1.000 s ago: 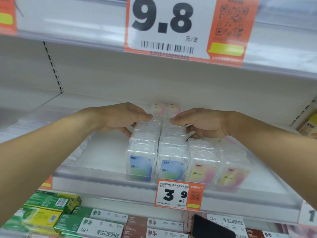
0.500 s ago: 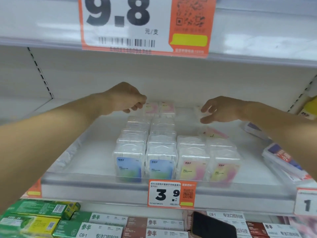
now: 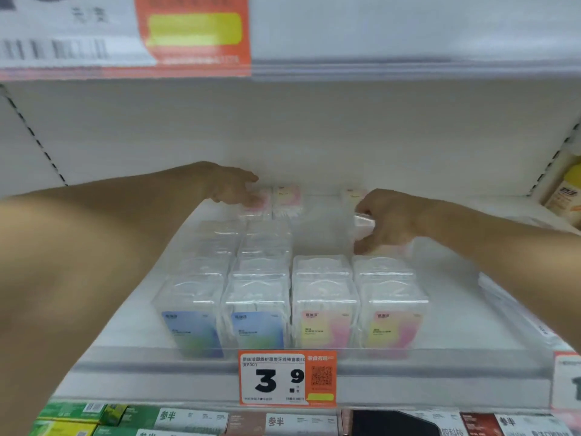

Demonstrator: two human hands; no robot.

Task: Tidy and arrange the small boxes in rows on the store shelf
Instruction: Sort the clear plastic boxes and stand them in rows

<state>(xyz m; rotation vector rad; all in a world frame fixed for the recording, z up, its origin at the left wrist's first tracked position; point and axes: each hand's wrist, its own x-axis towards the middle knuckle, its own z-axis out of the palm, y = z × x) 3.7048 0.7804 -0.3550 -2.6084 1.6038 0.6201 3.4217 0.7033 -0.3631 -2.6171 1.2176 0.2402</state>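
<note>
Small clear plastic boxes stand in rows on the white shelf (image 3: 132,325). Blue-labelled boxes (image 3: 191,328) fill the two left rows, pink-and-yellow ones (image 3: 325,325) head the two right rows. At the back stand pink-labelled boxes (image 3: 287,198). My left hand (image 3: 232,187) reaches to the back left, fingers touching a pink box (image 3: 257,199); a grip is not visible. My right hand (image 3: 386,221) is at the back right, fingers closed around a clear box (image 3: 363,225), with another box (image 3: 350,195) behind it.
A 3.9 price tag (image 3: 286,377) hangs on the shelf's front rail. The upper shelf edge with a large orange tag (image 3: 191,33) overhangs close above. Yellow packages (image 3: 566,196) sit at the far right. Green and white boxes (image 3: 94,420) fill the shelf below.
Both hands have left the front rows and reached deeper toward the back of the shelf. My right hand has closed on a clear box at the back right.
</note>
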